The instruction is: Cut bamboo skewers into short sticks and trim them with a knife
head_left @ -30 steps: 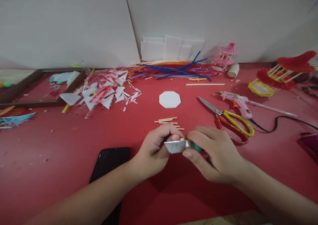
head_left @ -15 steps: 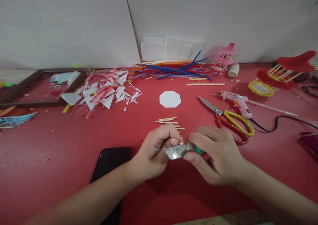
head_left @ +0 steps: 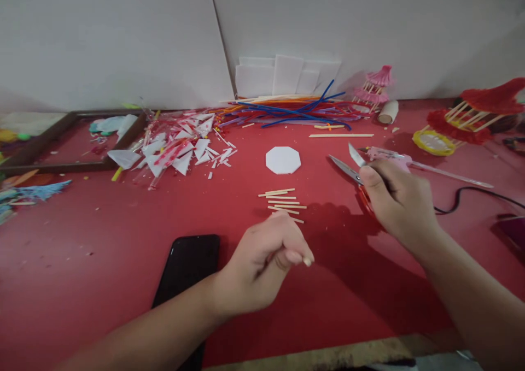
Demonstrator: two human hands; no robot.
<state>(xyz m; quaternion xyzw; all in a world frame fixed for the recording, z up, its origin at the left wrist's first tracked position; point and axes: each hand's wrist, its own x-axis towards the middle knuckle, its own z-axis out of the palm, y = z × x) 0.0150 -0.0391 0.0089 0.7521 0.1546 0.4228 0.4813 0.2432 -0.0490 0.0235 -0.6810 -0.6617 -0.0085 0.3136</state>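
Observation:
My left hand (head_left: 262,261) is pinched on a short wooden stick (head_left: 307,261), whose pale end pokes out at the fingertips. Over the scissors, my right hand (head_left: 400,201) holds a cutter knife (head_left: 356,155) with its blade pointing up and left; the knife's handle is hidden in the palm. Short cut sticks (head_left: 283,201) lie in a loose row just beyond my left hand. Behind them is a white octagonal piece (head_left: 283,160), flat on the red table (head_left: 123,267). The scissors (head_left: 344,168) lie partly covered by my right hand.
A black phone (head_left: 188,267) lies left of my left hand. White scraps (head_left: 184,160) are heaped at the back left, near a brown frame (head_left: 61,169). Pipe cleaners (head_left: 295,111) lie along the wall. A pink glue gun (head_left: 389,155) and red model (head_left: 484,100) are at the right.
My right hand has carried the cutter knife away from my left hand, up and right over the scissors. My left hand still pinches the stick, whose end now points down and right.

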